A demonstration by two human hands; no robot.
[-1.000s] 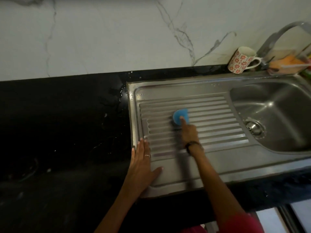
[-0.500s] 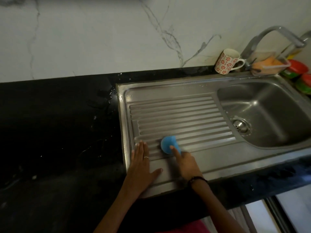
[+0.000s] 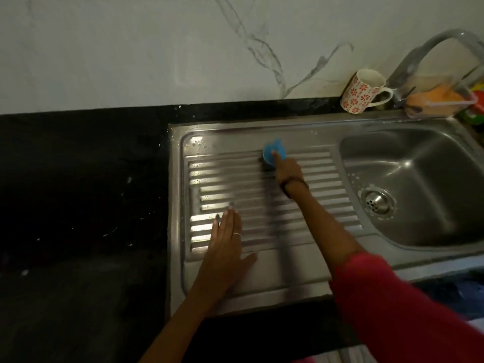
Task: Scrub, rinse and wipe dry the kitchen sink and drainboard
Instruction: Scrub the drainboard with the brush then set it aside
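The left hand [image 3: 225, 254] lies flat, palm down, fingers [image 3: 227, 218] straight and together, thumb spread to the side (a ring on one finger). The right arm reaches forward, sleeve pink, its hand [image 3: 286, 170] curled with the forefinger pressing down.

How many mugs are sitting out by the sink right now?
1: a floral mug on the counter behind the sink, left of the tap. Others could be hidden beyond the right edge.

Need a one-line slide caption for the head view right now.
Right hand presses a blue scrubber at the drainboard's far edge; left hand rests flat on its near ridges.
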